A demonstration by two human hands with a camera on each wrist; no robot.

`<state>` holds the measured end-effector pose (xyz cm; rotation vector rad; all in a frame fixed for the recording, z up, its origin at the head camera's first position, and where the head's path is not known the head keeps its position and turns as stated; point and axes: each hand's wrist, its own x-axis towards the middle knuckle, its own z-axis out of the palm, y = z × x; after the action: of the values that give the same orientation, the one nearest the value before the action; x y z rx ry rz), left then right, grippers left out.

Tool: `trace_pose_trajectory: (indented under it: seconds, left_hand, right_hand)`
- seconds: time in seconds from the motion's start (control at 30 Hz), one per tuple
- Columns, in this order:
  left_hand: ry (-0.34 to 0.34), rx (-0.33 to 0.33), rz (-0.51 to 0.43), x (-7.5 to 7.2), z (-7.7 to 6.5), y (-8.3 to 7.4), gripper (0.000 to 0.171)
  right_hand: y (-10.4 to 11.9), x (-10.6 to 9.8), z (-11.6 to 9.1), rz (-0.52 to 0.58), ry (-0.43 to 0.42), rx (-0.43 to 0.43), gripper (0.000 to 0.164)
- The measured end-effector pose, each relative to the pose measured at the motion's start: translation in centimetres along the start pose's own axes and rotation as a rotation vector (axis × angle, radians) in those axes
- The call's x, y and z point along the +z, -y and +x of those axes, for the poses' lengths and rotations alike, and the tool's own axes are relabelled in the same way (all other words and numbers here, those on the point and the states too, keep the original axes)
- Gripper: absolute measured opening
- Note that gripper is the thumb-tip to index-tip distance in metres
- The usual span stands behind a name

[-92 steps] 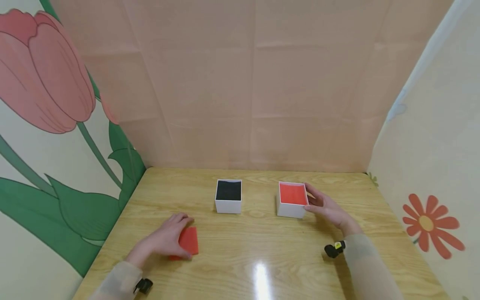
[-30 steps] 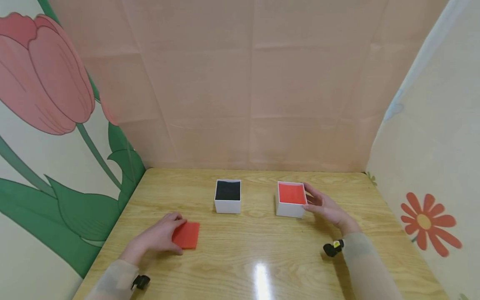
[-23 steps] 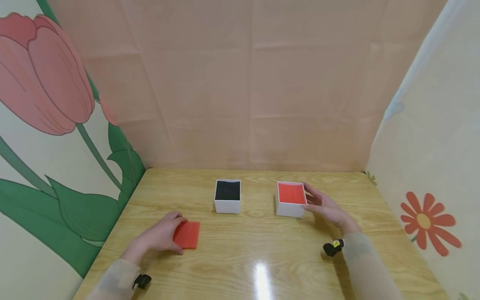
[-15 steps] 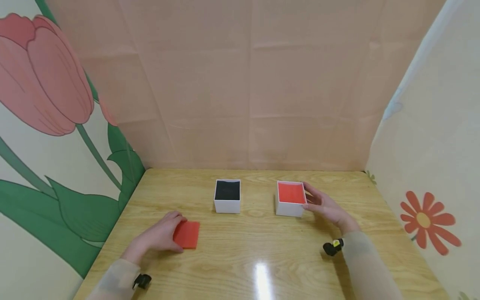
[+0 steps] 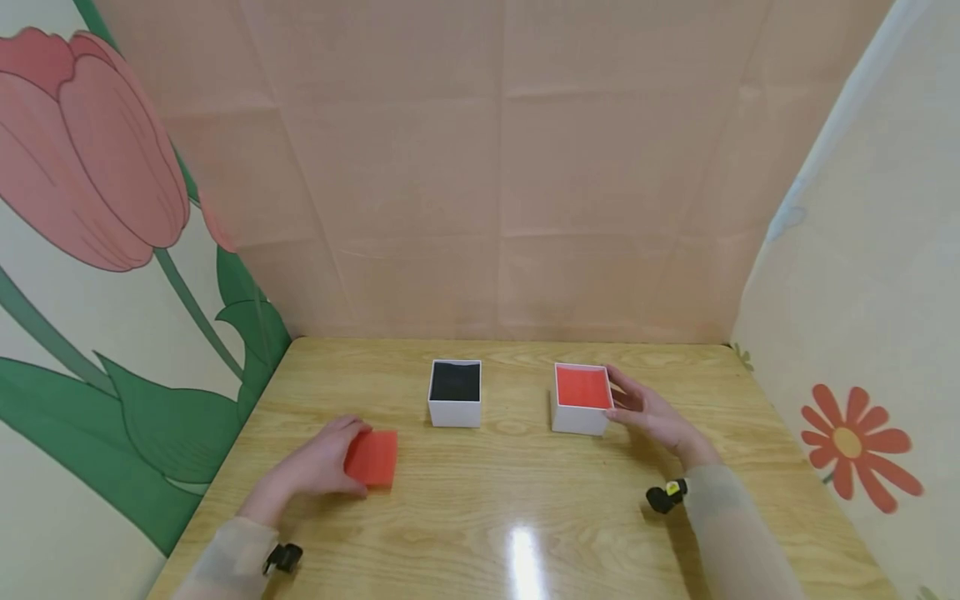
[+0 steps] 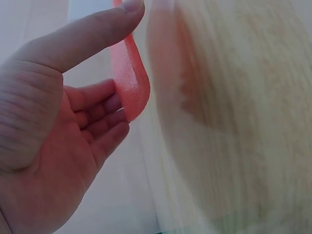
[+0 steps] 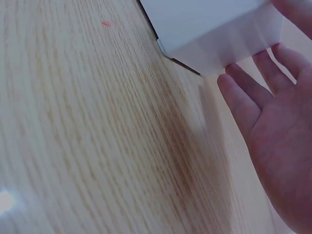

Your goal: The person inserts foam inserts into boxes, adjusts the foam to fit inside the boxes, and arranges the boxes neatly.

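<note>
My left hand (image 5: 324,458) holds a square red foam sheet (image 5: 375,460) by its left part, between thumb and fingers. The left wrist view shows the foam (image 6: 130,83) a little above the table, one rounded end bending down and the fingertips against its edge. On the right, my right hand (image 5: 654,417) grips a small white box with a red top surface inside (image 5: 580,419). Its thumb is at the front right corner and its fingers reach along the right side. Up close in the right wrist view, fingertips touch the white wall of the box (image 7: 214,34).
A second white box with black inside (image 5: 455,413) stands left of the gripped one, near the middle of the wooden table (image 5: 465,517). A peach cloth (image 5: 480,183) hangs behind the table. Flower-printed sheets flank both sides. A small red speck (image 7: 107,23) lies on the wood.
My left hand first turned and shifted the red foam sheet, and in the last half second it has risen slightly with it. The right hand and both boxes stay in place.
</note>
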<state>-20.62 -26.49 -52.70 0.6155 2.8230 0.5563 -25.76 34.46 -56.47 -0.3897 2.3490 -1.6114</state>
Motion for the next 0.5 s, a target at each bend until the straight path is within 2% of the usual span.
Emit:
trace_pose_trajectory:
  seconds: [0.5]
  left_hand:
    - [-0.065,0.062,-0.007,-1.5,0.5,-1.1,0.094]
  right_hand:
    - [0.0,0.0,0.0,0.001,0.006,-0.016,0.091]
